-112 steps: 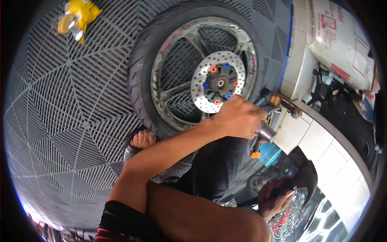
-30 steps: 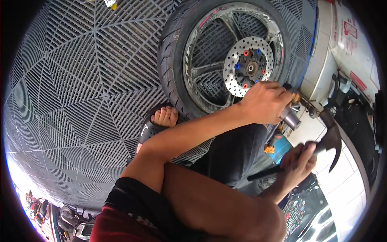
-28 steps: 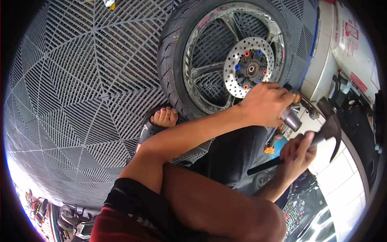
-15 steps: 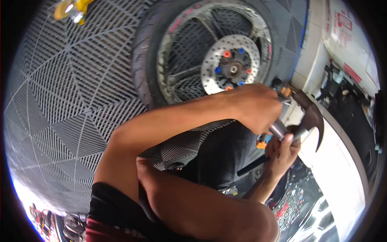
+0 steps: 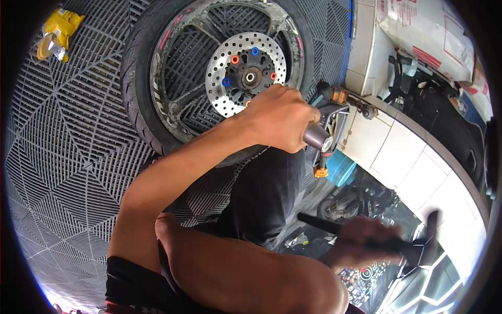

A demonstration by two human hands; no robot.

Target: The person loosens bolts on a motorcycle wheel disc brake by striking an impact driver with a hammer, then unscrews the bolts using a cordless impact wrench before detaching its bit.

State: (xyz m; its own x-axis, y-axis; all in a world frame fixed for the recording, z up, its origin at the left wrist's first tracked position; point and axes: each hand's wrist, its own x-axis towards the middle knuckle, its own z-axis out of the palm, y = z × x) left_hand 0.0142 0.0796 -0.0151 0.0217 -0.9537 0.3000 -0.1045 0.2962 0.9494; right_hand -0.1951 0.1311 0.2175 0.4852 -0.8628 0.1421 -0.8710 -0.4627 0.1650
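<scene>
Wrapping left fingers (image 5: 298,104) round a metal tube (image 5: 318,137), seemingly for steadiness; closing blurred right fingers (image 5: 380,234) round a hammer handle (image 5: 319,223).

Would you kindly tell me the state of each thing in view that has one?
Left hand, closed around the metal cylinder
Right hand, closed around the hammer
Hammer, raised clear of the metal cylinder, head blurred
Tyre, mounted
Brake disc, bolted on
Yellow packet, crumpled
</scene>
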